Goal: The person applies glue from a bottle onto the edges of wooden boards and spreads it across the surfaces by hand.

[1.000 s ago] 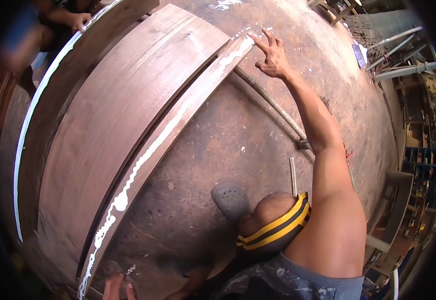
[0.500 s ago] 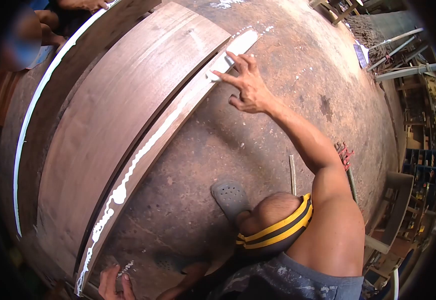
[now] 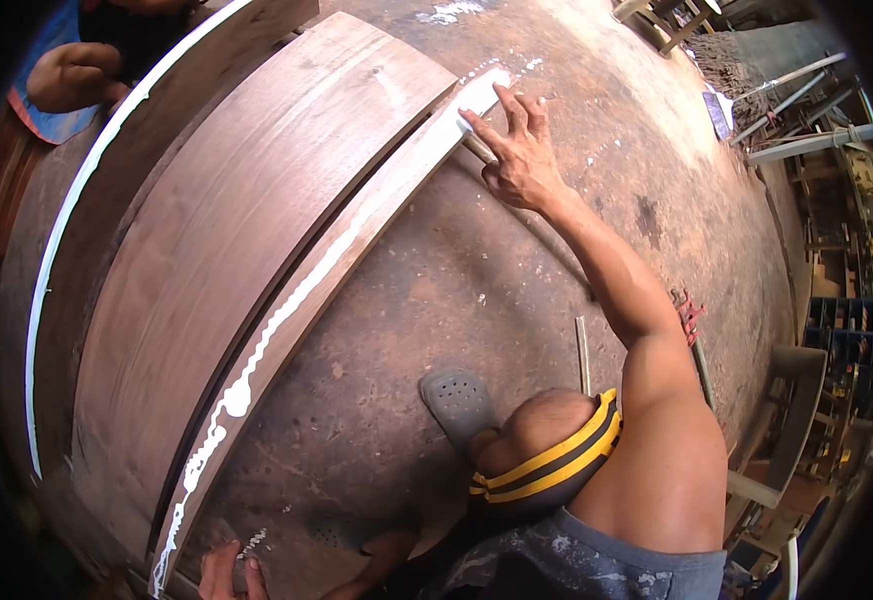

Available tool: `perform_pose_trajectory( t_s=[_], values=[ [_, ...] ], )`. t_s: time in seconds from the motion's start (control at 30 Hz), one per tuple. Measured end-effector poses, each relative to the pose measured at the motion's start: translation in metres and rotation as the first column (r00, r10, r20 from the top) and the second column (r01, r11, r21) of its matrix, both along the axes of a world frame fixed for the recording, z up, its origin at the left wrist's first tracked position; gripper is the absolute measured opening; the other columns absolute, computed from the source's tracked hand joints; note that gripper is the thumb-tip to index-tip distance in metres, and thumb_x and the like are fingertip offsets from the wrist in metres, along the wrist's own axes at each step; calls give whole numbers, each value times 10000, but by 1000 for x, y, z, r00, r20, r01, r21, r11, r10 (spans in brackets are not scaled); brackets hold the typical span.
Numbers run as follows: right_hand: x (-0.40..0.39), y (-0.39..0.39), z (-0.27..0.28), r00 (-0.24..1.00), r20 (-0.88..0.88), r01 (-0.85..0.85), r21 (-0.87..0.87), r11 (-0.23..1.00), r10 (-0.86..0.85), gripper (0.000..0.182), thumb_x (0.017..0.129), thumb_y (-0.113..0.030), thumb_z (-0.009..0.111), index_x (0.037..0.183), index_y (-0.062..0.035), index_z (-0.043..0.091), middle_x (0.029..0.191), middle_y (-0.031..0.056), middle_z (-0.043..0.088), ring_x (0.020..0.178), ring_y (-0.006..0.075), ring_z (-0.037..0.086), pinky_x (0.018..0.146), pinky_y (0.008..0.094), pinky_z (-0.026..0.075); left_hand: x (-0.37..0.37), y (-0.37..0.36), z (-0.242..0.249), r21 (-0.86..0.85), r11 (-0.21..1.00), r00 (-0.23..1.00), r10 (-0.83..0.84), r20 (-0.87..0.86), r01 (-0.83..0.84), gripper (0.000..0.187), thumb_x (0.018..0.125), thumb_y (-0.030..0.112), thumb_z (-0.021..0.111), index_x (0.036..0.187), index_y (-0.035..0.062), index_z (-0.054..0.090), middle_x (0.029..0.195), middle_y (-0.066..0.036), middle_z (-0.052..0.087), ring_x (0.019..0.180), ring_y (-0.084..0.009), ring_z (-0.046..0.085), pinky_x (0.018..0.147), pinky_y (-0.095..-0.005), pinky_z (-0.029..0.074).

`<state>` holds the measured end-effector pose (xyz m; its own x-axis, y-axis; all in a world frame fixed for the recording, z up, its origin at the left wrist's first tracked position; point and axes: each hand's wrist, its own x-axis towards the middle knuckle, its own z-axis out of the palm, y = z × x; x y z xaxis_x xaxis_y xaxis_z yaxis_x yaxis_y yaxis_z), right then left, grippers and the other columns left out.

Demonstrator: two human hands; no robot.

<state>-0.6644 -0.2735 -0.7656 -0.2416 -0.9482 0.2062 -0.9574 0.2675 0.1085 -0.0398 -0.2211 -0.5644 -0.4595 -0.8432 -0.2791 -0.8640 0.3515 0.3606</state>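
Observation:
My right hand (image 3: 524, 155) is at the far end of a long narrow board edge (image 3: 361, 235). Its fingers press on a white flat piece (image 3: 476, 106), hard to tell from the white paste around it. White paste (image 3: 301, 290) runs down this edge in a line, smooth near the hand and lumpy lower down. At the bottom of the view my left hand (image 3: 231, 575) shows only its fingertips, apart and beside the board's near end, with nothing seen in them. A wide curved wooden panel (image 3: 246, 190) lies next to the narrow board.
Another board (image 3: 171, 120), with a white-coated edge, stands at the left. A person's bent leg (image 3: 76, 78) shows behind it. A red clamp (image 3: 689, 312) and a thin strip (image 3: 583, 355) lie on the floor right of my foot. Metal bars (image 3: 796, 105) and wooden frames are at the right.
My right hand has moved up and right along the board edge, with white paste now spread under it. The other person's hand has left the far board's top, and the leg has shifted.

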Motion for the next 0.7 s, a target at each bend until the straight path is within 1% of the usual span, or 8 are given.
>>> perform_pose_trajectory(
  t_s=[0.13, 0.2, 0.23, 0.33, 0.47, 0.5, 0.6, 0.7],
  values=[
    [-29, -8, 0, 997, -52, -50, -39, 998, 48, 917, 727, -73, 659, 1570, -356, 435, 1677, 208, 177, 1509, 470, 179, 1257, 636, 158, -5, -4, -4, -7, 999, 998, -44, -33, 44, 230, 977, 95, 692, 1191, 16, 719, 1112, -188, 725, 979, -373, 704, 830, -419, 567],
    [-65, -17, -2, 976, -184, 130, 81, 988, -114, 916, 735, -79, 649, 1578, -359, 425, 1688, 201, 187, 1501, 473, 203, 1254, 632, 180, -3, -3, -3, 38, 999, 1000, -4, -13, 5, 232, 975, 94, 693, 1192, 16, 716, 1111, -181, 722, 962, -373, 700, 821, -422, 561],
    [-77, -21, 5, 965, -133, 242, 113, 964, -227, 936, 742, -80, 638, 1596, -372, 392, 1703, 195, 178, 1517, 464, 190, 1260, 627, 181, -2, -3, -3, 35, 999, 1000, -3, -12, 4, 232, 975, 94, 693, 1192, 16, 716, 1111, -181, 722, 962, -373, 700, 821, -422, 561],
    [-90, -20, 19, 975, -20, 224, 53, 973, -223, 961, 744, -69, 627, 1610, -387, 357, 1715, 185, 153, 1543, 447, 156, 1264, 629, 170, -3, -3, -3, 43, 999, 1000, 7, -10, -7, 234, 974, 96, 692, 1192, 14, 713, 1112, -179, 719, 957, -373, 696, 824, -426, 557],
    [-81, -28, 11, 987, -130, 117, 161, 980, -97, 954, 736, -89, 633, 1605, -385, 372, 1704, 198, 183, 1508, 479, 216, 1259, 598, 221, -11, -2, -1, 62, 998, 999, 25, 32, -27, 240, 976, 93, 686, 1197, 4, 710, 1128, -192, 714, 1005, -382, 688, 872, -433, 550],
    [-89, -36, 14, 961, -156, 260, 212, 942, -230, 949, 736, -98, 623, 1604, -390, 373, 1705, 195, 187, 1509, 484, 218, 1264, 581, 224, -11, -2, 0, 77, 996, 998, 32, 52, -36, 242, 977, 92, 683, 1200, 1, 708, 1136, -200, 710, 1022, -386, 684, 887, -438, 548],
    [-110, -41, 27, 970, -57, 241, 158, 958, -235, 949, 746, -80, 596, 1611, -386, 356, 1709, 195, 180, 1525, 478, 209, 1271, 583, 211, -8, 0, 0, 54, 999, 1000, -7, 26, 5, 247, 980, 92, 677, 1205, -7, 704, 1150, -218, 701, 1046, -400, 675, 914, -443, 542],
    [-103, -42, 20, 980, -155, 151, 199, 968, -121, 952, 759, -71, 575, 1628, -365, 320, 1709, 205, 179, 1514, 490, 230, 1270, 590, 206, 0, 3, -4, 63, 998, 1000, 16, 18, -17, 249, 982, 89, 673, 1210, -6, 703, 1146, -226, 697, 1040, -408, 673, 906, -452, 539]
  ],
)
